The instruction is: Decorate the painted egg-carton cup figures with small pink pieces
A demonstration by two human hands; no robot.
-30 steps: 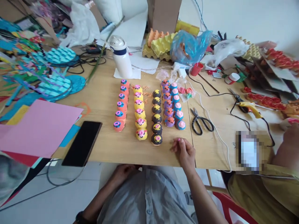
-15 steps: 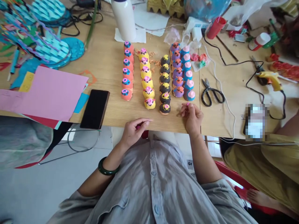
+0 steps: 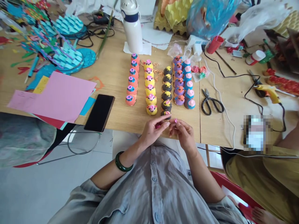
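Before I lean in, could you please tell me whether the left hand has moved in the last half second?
Yes, rightward: the left hand was left of the black row; now, in this view, its index finger overlaps that row's near end.

A tiny pink bit (image 3: pixel 176 121) is pinched in the right hand (image 3: pixel 185 134), a magenta lump (image 3: pixel 158 126) sits mostly hidden in the left hand (image 3: pixel 150 129), and yellow-decorated dark domes (image 3: pixel 166 95) line up just beyond.

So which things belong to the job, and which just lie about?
Seemingly in use:
tiny pink piece in the right fingers
deep-pink lump in the left fingers
five rows of colourful domes

Probably lying about:
flat black phone
white cylindrical bottle
black-handled metal scissors
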